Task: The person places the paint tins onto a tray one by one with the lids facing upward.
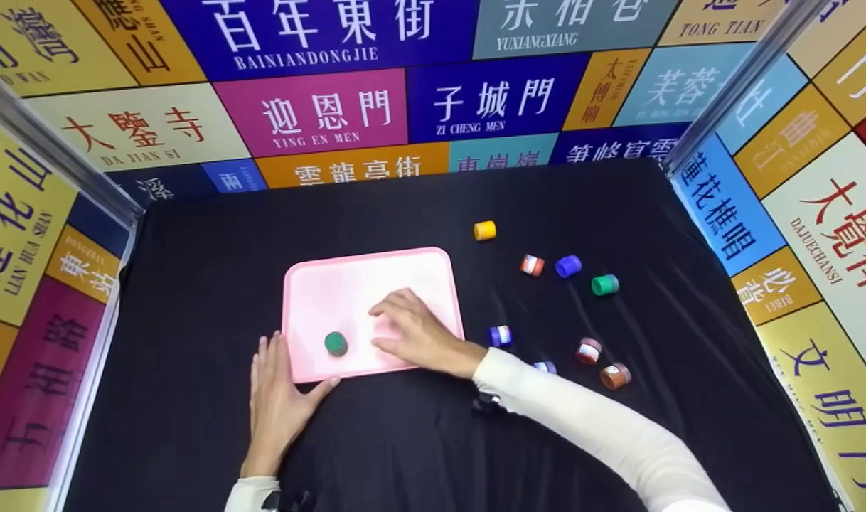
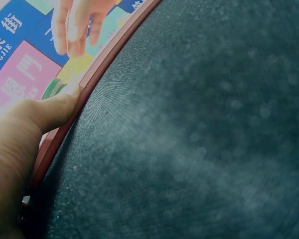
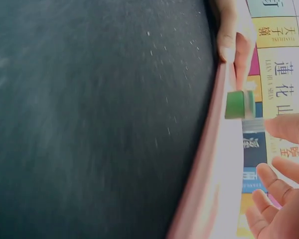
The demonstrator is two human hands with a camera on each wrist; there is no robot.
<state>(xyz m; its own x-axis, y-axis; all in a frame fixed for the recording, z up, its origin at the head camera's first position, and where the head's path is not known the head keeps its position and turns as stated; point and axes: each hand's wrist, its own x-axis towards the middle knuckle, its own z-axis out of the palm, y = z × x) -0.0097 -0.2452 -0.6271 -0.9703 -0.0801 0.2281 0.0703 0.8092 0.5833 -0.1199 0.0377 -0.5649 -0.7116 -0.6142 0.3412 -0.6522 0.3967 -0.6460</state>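
Green jar [image 1: 335,344] is set on pink tray [image 1: 433,277], close to its near-left corner. Tray's left and near edges are touched by left hand [image 1: 280,391], fingers straight, thumb spread wide. Right hand [image 1: 420,336] is held over tray's right half, thumb and fingers parted, nothing gripped. Eight other jars [image 1: 605,285] are scattered between tray and tabletop's [image 1: 191,299] right edge, one partly covered by right sleeve [image 1: 582,419].
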